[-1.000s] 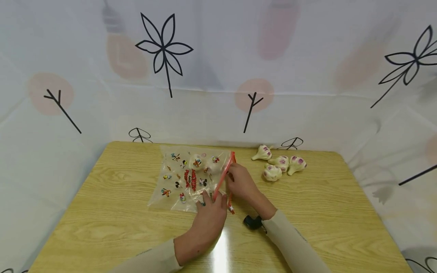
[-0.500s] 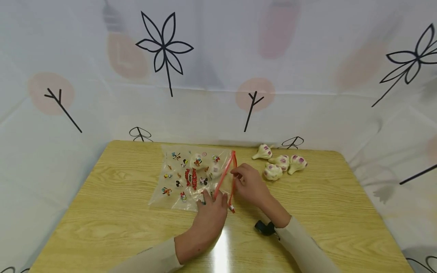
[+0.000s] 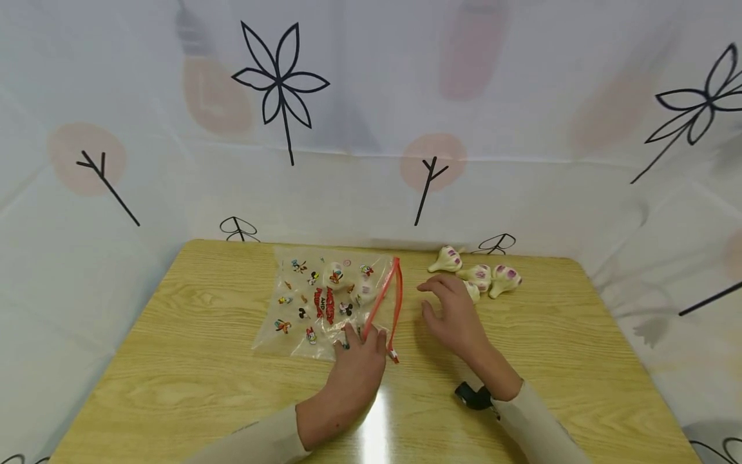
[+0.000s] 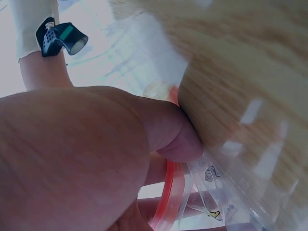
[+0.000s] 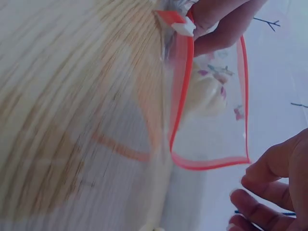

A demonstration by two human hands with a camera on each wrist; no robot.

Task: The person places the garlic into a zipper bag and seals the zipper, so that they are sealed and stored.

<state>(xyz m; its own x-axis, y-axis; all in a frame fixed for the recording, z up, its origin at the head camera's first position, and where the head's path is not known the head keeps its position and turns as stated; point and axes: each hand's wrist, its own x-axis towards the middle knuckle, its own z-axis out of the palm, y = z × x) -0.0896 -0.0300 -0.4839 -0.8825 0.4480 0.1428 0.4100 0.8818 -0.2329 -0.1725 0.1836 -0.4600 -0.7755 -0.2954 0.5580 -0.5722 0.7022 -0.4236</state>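
Note:
A clear zip bag [image 3: 295, 296] with cartoon prints lies on the table, its red-edged mouth [image 3: 397, 303] gaping toward the right. Garlic bulbs show through the plastic, one plainly in the right wrist view [image 5: 204, 91]. At the mouth's near side my left hand [image 3: 356, 370] holds the bag's edge between thumb and fingers. My right hand [image 3: 455, 319] hovers right of the mouth, fingers loosely bent with nothing in them. Just beyond it sit several more bulbs, such as the back garlic bulb [image 3: 446, 259] and the rightmost garlic bulb [image 3: 505, 280]; the hand partly covers the nearest one.
The wooden table [image 3: 185, 367] ends at the back against a patterned cloth [image 3: 359, 200], which also hangs at both sides. A black wrist camera [image 3: 474, 396] is strapped under my right wrist. The bag's white slider [image 5: 185, 26] is at the mouth's near end.
My right hand has come out of the bag's mouth and moved right, to the bulbs outside, leaving a garlic bulb visible inside. The left hand has stayed in place.

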